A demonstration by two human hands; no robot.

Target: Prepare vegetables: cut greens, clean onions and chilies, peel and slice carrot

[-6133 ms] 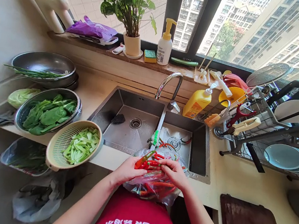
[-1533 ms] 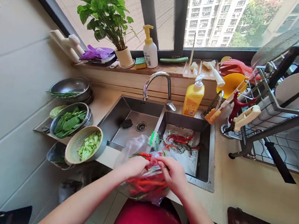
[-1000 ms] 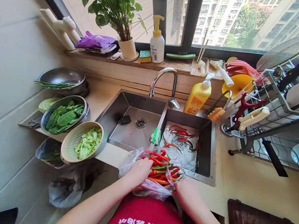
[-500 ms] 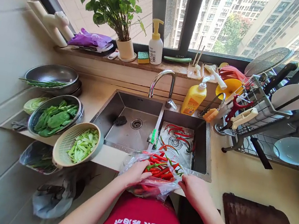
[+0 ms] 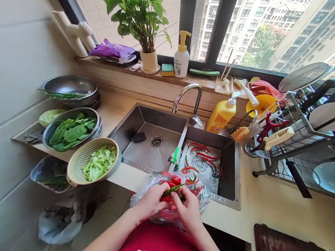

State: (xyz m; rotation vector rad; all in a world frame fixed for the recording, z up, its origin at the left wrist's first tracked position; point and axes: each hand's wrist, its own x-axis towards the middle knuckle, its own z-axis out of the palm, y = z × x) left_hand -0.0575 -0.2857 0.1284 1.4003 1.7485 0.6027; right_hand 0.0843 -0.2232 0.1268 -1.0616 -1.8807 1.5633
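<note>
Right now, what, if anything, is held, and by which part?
The left hand holds a green chili pepper near its lower end; what the right hand grips cannot be told.

Only thing I'm really reading here is the red apron (image 5: 163, 248): it's showing SUPOR in big white letters, with white Chinese characters sitting alongside. The yellow pump bottle (image 5: 221, 116) and white pump bottle (image 5: 181, 63) are both carrying printed labels, but that print's coming out too small. Same with the tiny pale lettering that's sitting on the dark window frame (image 5: 226, 21).
</note>
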